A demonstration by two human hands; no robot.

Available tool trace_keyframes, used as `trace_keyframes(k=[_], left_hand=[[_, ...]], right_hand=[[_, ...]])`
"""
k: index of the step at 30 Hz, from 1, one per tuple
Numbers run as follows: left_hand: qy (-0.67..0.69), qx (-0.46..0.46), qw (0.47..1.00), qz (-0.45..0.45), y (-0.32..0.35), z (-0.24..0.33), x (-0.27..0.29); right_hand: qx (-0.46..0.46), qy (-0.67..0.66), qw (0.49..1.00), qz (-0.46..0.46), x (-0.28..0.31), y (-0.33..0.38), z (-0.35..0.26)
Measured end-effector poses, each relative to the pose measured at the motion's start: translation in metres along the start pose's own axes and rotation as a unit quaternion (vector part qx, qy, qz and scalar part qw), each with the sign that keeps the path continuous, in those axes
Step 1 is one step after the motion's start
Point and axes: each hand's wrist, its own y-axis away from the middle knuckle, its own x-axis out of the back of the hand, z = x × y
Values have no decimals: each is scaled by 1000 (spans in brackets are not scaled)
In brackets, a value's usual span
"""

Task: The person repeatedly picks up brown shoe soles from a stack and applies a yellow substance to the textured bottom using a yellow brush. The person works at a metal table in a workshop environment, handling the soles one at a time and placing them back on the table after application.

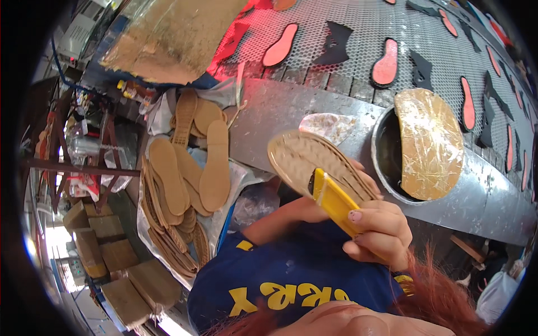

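A tan shoe sole [294, 159] with a raised rim is tilted in front of my chest. My left hand [367, 179] supports it from behind; its fingers curl round the right edge and its palm is hidden by the sole. In my right hand [386, 232], closed with thumb and fingers on the handle, is a yellow flat-handled brush [336, 201]. The brush's dark tip lies against or just over the lower edge of the sole; contact cannot be made out. To the right stands a round metal pot [383, 173] with dark inside, half covered by a tape-wrapped board [431, 145].
Tan soles [216, 168] are piled in a plastic-lined container [246, 171] at left. Ahead, a mesh conveyor [358, 61] carries pink-topped insoles [385, 63] and black cut pieces [334, 43]. A metal ledge [280, 106] borders it. Cardboard boxes [120, 255] stand at lower left.
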Motion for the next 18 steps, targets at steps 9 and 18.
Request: trace_keyframes(k=[9, 18], left_hand=[[21, 43, 996, 78, 13, 37, 16], [163, 111, 980, -8, 29, 42, -7]], right_hand=[[-85, 226, 960, 143, 15, 2, 11], [-66, 290, 954, 35, 19, -1, 45]])
